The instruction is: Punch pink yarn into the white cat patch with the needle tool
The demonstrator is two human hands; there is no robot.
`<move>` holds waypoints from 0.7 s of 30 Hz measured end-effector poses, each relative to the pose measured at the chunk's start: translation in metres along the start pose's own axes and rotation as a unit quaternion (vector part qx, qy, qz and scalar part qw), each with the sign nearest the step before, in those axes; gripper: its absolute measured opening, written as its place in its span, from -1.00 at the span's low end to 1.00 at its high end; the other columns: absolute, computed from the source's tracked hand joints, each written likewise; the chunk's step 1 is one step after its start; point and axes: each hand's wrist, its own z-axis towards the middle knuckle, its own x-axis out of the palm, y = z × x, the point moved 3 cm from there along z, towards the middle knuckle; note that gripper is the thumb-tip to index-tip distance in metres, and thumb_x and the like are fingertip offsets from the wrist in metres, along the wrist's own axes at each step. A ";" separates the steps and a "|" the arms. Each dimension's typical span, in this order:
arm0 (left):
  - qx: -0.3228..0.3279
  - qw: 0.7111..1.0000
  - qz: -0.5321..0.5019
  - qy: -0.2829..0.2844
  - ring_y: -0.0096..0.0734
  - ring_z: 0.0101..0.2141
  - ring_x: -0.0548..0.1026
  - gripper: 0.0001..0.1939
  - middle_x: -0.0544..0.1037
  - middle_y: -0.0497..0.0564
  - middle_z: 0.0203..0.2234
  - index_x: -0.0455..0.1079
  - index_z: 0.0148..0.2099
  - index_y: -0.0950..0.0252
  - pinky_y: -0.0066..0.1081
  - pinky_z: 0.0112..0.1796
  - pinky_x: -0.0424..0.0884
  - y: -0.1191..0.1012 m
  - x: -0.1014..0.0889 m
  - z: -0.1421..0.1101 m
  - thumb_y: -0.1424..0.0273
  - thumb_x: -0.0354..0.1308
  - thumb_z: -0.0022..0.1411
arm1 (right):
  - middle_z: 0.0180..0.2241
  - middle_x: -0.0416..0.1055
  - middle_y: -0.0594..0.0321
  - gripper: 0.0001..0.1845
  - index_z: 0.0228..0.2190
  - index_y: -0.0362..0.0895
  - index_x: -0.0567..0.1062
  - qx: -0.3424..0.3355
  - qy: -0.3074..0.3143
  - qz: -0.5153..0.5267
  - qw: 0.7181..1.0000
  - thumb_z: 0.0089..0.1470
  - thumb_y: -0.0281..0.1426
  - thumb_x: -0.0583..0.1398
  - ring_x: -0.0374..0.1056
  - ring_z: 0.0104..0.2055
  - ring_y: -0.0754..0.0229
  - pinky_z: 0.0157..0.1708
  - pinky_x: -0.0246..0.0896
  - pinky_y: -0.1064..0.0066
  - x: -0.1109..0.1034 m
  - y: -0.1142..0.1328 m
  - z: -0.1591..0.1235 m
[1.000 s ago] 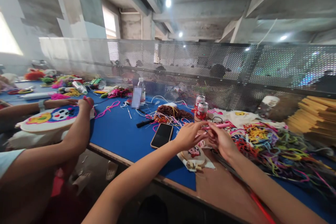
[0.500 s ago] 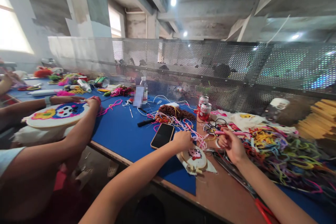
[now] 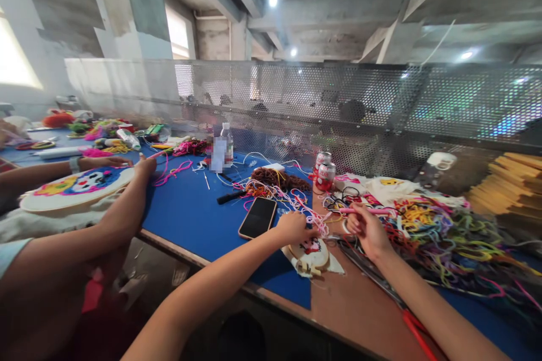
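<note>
My left hand (image 3: 293, 227) is closed, fingers curled down on pale pink yarn (image 3: 311, 215) just above a small embroidery hoop (image 3: 312, 252) with a red-and-white figure on cloth. My right hand (image 3: 366, 225) is closed around a pink pen-like tool (image 3: 367, 211) that points left to right, held a little above the table. The two hands are apart, the hoop lying between and below them near the table's front edge.
A black phone (image 3: 257, 218) lies left of my left hand. Two red cans (image 3: 324, 174) stand behind. A tangle of coloured yarn (image 3: 449, 231) spreads right. Another person's arms (image 3: 122, 208) work a large hoop (image 3: 71, 187) at left. A perforated metal screen (image 3: 339, 107) backs the blue table (image 3: 190, 208).
My hands were joined together a second ago; they have separated. The left hand dropped to the yarn by the small hoop and the right hand keeps the pink tool.
</note>
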 end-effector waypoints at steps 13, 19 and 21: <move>0.004 1.000 0.009 0.008 -0.13 -0.20 0.47 -0.54 0.51 0.25 -0.25 0.43 -0.25 0.43 -0.35 -0.23 0.33 0.001 0.006 0.003 0.13 -0.09 0.24 | -0.82 0.07 0.51 -0.71 -0.56 -0.10 0.29 -0.007 -0.008 -0.009 1.000 -0.21 -0.26 0.30 -0.10 -0.78 0.46 -0.76 -0.23 0.55 -0.004 -0.004 0.003; 0.019 1.000 -0.009 -0.008 -0.12 -0.21 0.47 -0.65 0.50 0.27 -0.26 0.40 -0.23 0.43 -0.33 -0.24 0.33 0.001 0.010 0.006 0.23 -0.06 0.23 | -0.82 0.08 0.51 -0.71 -0.54 -0.11 0.31 -0.006 -0.012 -0.017 1.000 -0.24 -0.27 0.31 -0.09 -0.77 0.46 -0.76 -0.22 0.56 -0.002 -0.005 0.001; 0.018 0.999 -0.024 -0.017 -0.12 -0.21 0.46 -0.68 0.50 0.26 -0.27 0.39 -0.24 0.41 -0.33 -0.24 0.32 0.002 0.011 0.006 0.26 -0.05 0.23 | -0.82 0.08 0.52 -0.70 -0.53 -0.11 0.32 -0.005 -0.015 -0.017 1.000 -0.25 -0.26 0.32 -0.09 -0.77 0.47 -0.75 -0.22 0.56 -0.002 -0.005 0.001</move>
